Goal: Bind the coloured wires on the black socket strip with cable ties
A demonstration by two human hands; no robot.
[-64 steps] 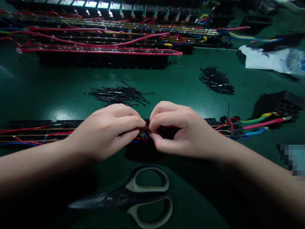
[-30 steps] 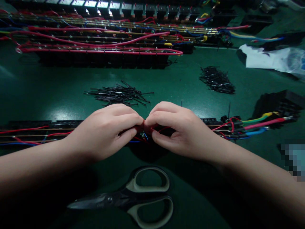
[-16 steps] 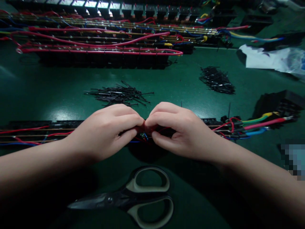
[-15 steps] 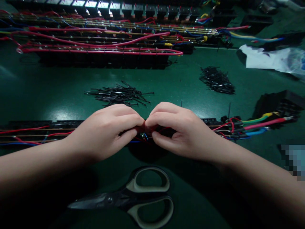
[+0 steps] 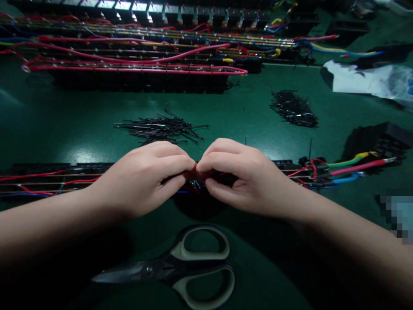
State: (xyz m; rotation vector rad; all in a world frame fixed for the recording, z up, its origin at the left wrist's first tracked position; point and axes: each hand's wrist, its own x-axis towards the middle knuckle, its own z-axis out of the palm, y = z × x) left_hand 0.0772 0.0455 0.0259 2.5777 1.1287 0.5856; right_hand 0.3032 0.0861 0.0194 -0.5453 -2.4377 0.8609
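Note:
My left hand [image 5: 151,174] and my right hand [image 5: 240,174] meet fingertip to fingertip over a long black strip assembly [image 5: 41,172] strung with red and blue wires. Both are closed in a pinch, and whatever lies between the fingers is hidden. Just below the fingertips a small green part [image 5: 192,184] with a blue wire shows. The middle of the strip is covered by my hands. At its right end, thick green-yellow, red and blue cables [image 5: 358,167] stick out. A loose heap of black cable ties [image 5: 161,127] lies right behind my left hand.
Scissors [image 5: 148,271] with pale-rimmed handles lie in front of my hands, blades to the left. A second pile of cable ties [image 5: 294,108] sits farther back. More wired strips [image 5: 138,69] fill the rear of the green table [image 5: 245,116]. White paper and plastic [image 5: 358,79] lie at right.

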